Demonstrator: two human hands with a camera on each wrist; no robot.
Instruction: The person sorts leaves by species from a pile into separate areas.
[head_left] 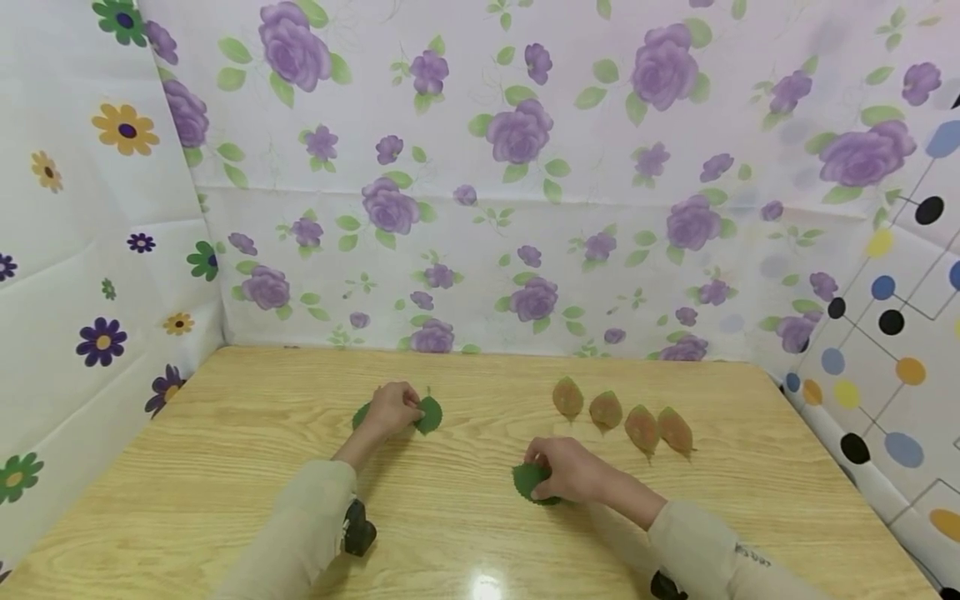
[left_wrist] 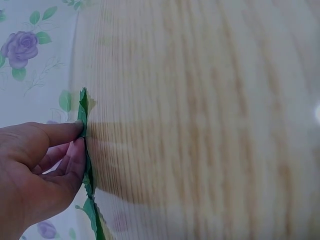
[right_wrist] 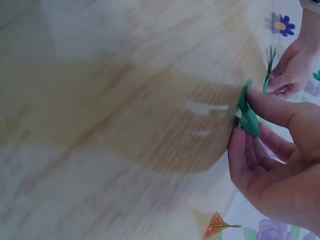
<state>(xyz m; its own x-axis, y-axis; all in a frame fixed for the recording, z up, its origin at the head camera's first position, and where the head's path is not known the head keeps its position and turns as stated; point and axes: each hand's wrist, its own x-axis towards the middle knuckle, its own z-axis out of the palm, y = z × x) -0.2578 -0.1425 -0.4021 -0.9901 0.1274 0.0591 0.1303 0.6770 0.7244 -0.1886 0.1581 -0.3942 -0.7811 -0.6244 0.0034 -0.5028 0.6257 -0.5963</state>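
Note:
My left hand point(head_left: 393, 408) is at the back left of the table, its thumb and fingertips at the edge of a green leaf point(head_left: 429, 415). Beside that hand, partly hidden behind it, lies another green leaf point(head_left: 362, 416). The left wrist view has the leaf point(left_wrist: 83, 112) almost edge-on against the fingertips. Nearer the front, my right hand point(head_left: 573, 469) pinches green, toothed-edged leaves point(head_left: 531, 481) between thumb and fingers, low over the tabletop; how many is unclear. In the right wrist view this leaf bundle point(right_wrist: 248, 115) looks folded or overlapping.
Several reddish-brown leaves with green edges point(head_left: 567, 398) lie in a slanting row at the back right. The wooden table point(head_left: 465, 533) meets a floral cloth point(head_left: 480, 275) at the back, with patterned cloths on both sides. Dark devices point(head_left: 359, 528) are on the wrists.

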